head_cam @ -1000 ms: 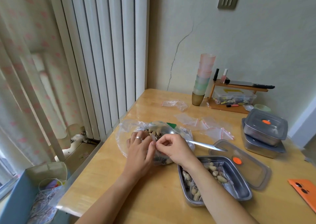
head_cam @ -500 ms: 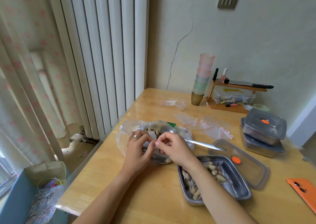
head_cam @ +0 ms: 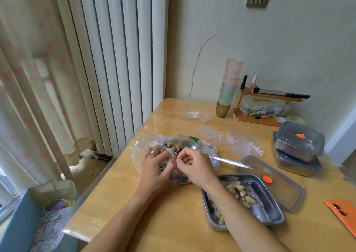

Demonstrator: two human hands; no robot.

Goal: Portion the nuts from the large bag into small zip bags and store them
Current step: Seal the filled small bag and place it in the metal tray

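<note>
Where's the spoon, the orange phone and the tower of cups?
spoon (head_cam: 231, 161): head view, on its shiny handle.
orange phone (head_cam: 346, 221): head view, on its orange back.
tower of cups (head_cam: 230, 87): head view, on a middle cup.

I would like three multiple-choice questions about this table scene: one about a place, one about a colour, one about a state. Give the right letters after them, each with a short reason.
1. Where is the bowl of the spoon?
A. Inside the large bag
B. In a drawer
C. On the floor

2. What colour is the phone?
A. Green
B. Orange
C. Black

3. What are the left hand and the right hand doing?
A. Lying flat and idle
B. Lifting the spoon
C. Pinching a small zip bag

Answers:
1 A, because only the handle sticks out of the bag, toward the right.
2 B, because its orange back faces up.
3 C, because the fingertips of both hands meet on clear plastic above the nuts.
</note>
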